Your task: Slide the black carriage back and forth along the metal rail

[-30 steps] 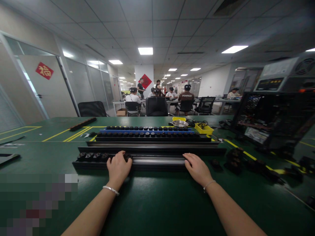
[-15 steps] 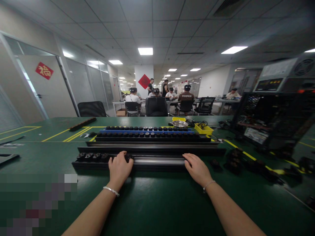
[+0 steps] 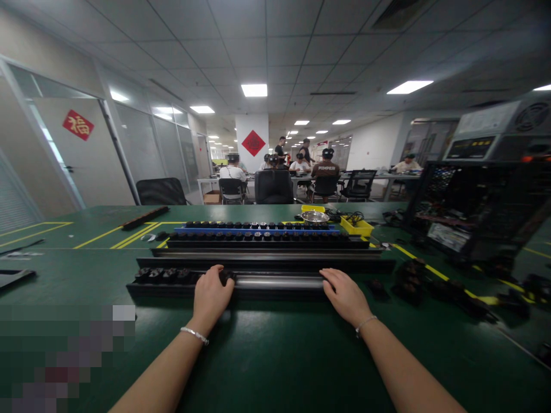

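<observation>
A long black rail (image 3: 275, 294) with a shiny metal strip lies across the table before me. Several black blocks with round tops (image 3: 170, 275) sit in a row on its left part. My left hand (image 3: 213, 293) is curled around a black block (image 3: 227, 277) at the left end of the bare strip; its fingers are closed and partly hide the block. My right hand (image 3: 348, 295) grips the rail near its right end, thumb on the near side and fingers over the top. The right fingertips are partly out of sight.
Behind lie a second rail (image 3: 267, 263) and a rack of black parts with a blue strip (image 3: 258, 230). A metal bowl (image 3: 314, 217) and yellow tray (image 3: 356, 227) stand beyond. Loose black parts (image 3: 408, 281) and an open computer case (image 3: 456, 201) are at right. People sit far back.
My left hand has shifted very slightly right along the rail with the black block. My right hand has stayed put. Two standing people in the background have moved right.
</observation>
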### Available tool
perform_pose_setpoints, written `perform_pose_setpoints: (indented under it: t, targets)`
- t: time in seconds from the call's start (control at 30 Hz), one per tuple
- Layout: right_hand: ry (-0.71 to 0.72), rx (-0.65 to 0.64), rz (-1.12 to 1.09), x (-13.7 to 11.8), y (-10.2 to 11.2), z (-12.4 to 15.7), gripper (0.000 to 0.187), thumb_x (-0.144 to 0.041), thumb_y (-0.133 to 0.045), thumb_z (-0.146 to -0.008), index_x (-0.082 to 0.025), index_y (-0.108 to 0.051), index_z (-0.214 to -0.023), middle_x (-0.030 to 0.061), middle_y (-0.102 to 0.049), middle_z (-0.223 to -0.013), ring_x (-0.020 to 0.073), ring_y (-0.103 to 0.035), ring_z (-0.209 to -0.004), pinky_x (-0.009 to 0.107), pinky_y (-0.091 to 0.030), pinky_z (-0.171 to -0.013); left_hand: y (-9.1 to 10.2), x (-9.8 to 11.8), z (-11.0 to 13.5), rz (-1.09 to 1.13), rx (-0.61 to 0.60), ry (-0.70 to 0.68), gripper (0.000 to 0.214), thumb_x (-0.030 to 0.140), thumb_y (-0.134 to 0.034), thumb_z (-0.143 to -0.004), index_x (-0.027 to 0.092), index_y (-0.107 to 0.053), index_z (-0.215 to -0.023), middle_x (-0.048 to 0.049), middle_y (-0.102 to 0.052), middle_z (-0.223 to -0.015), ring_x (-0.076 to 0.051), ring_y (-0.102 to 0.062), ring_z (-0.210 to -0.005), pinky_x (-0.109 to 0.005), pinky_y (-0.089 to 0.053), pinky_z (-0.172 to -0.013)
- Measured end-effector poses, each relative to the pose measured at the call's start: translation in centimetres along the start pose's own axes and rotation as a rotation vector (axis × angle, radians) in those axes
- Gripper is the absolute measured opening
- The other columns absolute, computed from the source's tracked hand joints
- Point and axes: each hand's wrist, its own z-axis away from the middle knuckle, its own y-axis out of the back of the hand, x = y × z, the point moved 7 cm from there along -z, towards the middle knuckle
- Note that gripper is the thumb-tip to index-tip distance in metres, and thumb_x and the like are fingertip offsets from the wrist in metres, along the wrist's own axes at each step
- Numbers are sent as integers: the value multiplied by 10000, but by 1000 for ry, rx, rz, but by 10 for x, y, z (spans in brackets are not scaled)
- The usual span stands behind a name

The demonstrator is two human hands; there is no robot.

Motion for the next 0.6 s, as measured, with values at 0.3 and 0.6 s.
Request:
perform_pose_setpoints:
  t: [0.3,0.6]
  targets:
    - [9,10,3,-1,1,0,395,-276,-369,-844,-155,-619,-1126,81,-603,-1181,213,-500,-1141,397,-367,-1015,-2,1,1,38,-3,-19,387,333,-463,-773,142,-512,-1106,-98,-631,-1026,-250,-568,-990,-352,-420,-885]
    - [9,22,-5,0,1,0,389,-283,-374,-841,-175,-622,-1121,77,-606,-1178,215,-504,-1136,416,-375,-1006,-3,4,3,72,-22,-27,369,349,-471,-785,158,-512,-1098,-85,-632,-1028,-239,-570,-987,-355,-422,-892]
